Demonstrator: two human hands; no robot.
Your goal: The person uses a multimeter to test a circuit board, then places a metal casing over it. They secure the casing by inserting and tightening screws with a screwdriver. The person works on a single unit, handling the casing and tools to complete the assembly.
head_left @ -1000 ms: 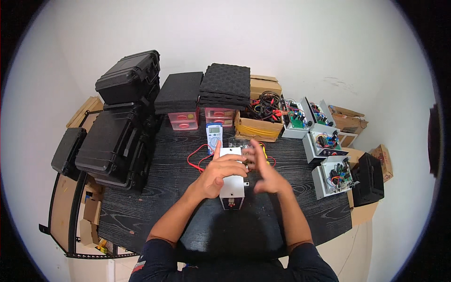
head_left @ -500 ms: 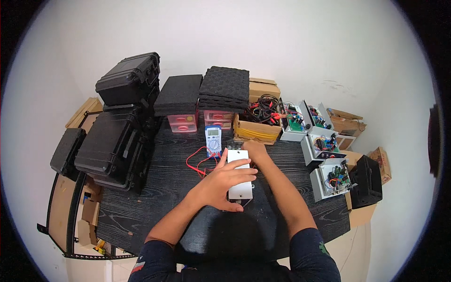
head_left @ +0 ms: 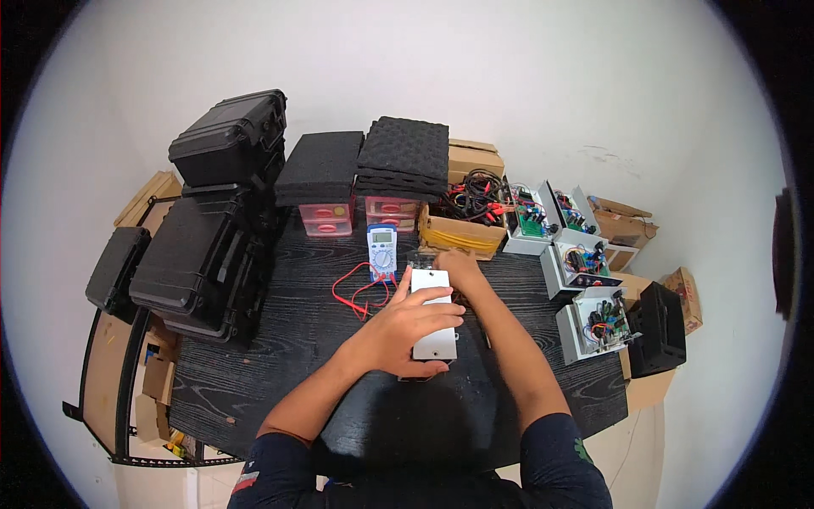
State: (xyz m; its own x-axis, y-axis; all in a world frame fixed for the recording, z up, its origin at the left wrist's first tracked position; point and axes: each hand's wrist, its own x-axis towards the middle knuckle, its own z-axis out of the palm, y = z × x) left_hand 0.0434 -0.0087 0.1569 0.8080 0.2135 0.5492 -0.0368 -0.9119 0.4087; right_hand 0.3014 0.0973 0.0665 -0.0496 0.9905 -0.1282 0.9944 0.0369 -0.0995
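Observation:
A narrow white metal box [head_left: 435, 343] lies on the dark table in front of me, its long side pointing away. My left hand [head_left: 405, 329] grips it, fingers laid across the top and thumb at the near end. At the box's far end, my right hand [head_left: 458, 270] is closed; whatever it holds there is hidden. Beside that hand a small clear-and-dark part [head_left: 417, 259] shows at the box's far edge. Just left of it lies a white-and-blue multimeter [head_left: 383, 253], with red test leads [head_left: 342, 299] looped on the table.
Black hard cases [head_left: 191, 259] are stacked at the left. Black foam sheets [head_left: 403, 153] lie on pink drawer units [head_left: 326, 222] at the back, next to a cardboard box [head_left: 458, 233] of cables. Several opened white enclosures [head_left: 572, 327] with circuit boards stand at the right.
The view has shifted slightly. My left thumb has moved a little along the box's near end; my right hand stays at the far end with a small shift.

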